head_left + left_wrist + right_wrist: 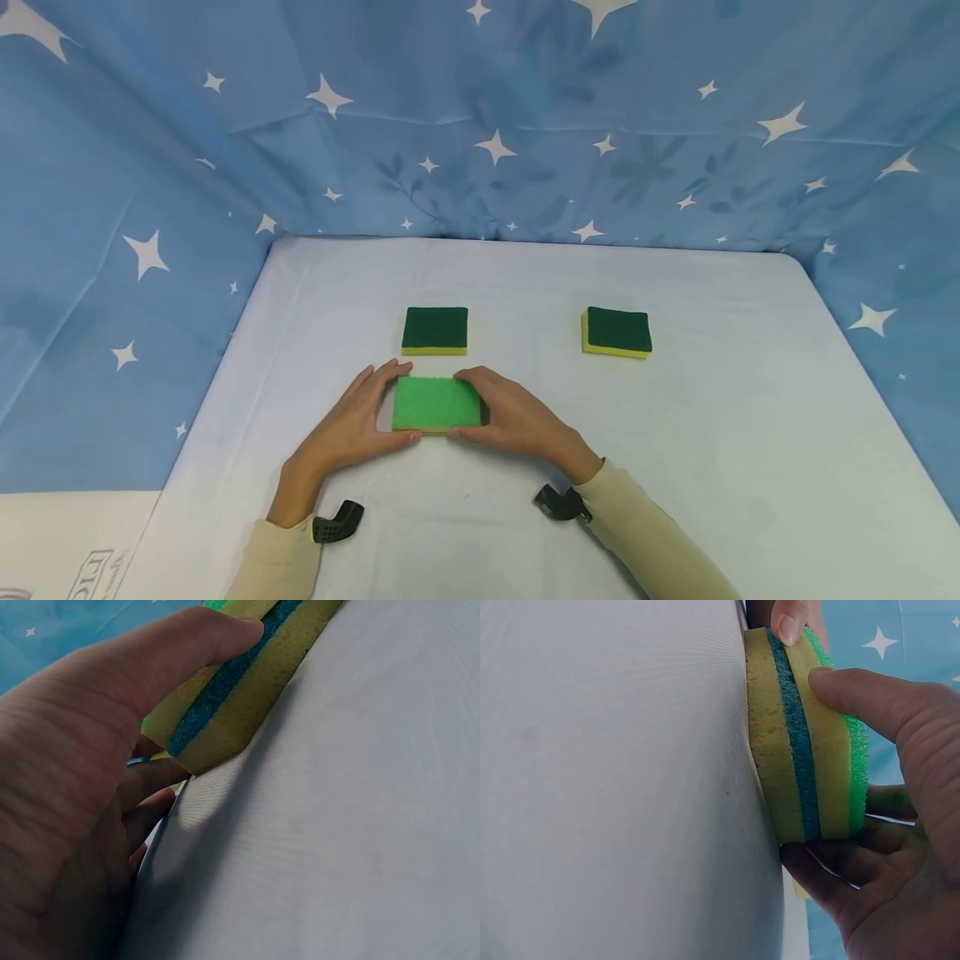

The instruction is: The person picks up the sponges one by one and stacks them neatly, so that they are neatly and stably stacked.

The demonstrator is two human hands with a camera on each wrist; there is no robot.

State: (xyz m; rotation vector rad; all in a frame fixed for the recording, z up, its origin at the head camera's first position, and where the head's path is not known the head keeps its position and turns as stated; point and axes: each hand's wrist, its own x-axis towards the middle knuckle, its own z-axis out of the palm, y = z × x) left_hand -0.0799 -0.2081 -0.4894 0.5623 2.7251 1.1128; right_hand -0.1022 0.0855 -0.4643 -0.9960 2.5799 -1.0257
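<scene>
Two scouring sponges are stacked flat on the table, edges roughly lined up. On top lies a sponge with a bright green pad (437,403) and yellow foam; beneath it, a sponge with a blue pad (801,761) over yellow foam shows in both wrist views. My left hand (352,425) holds the green sponge at its left end, thumb on the near side, fingers toward the far edge. At the right end my right hand (513,414) grips it likewise, its thumb on the yellow foam. Both thumbs are close together along the near side.
Behind the stack lies a dark green and yellow sponge (435,327). Another dark green sponge (617,331) sits farther right, slightly turned. A white cloth covers the table (712,467), with a blue starry curtain (525,125) hanging behind.
</scene>
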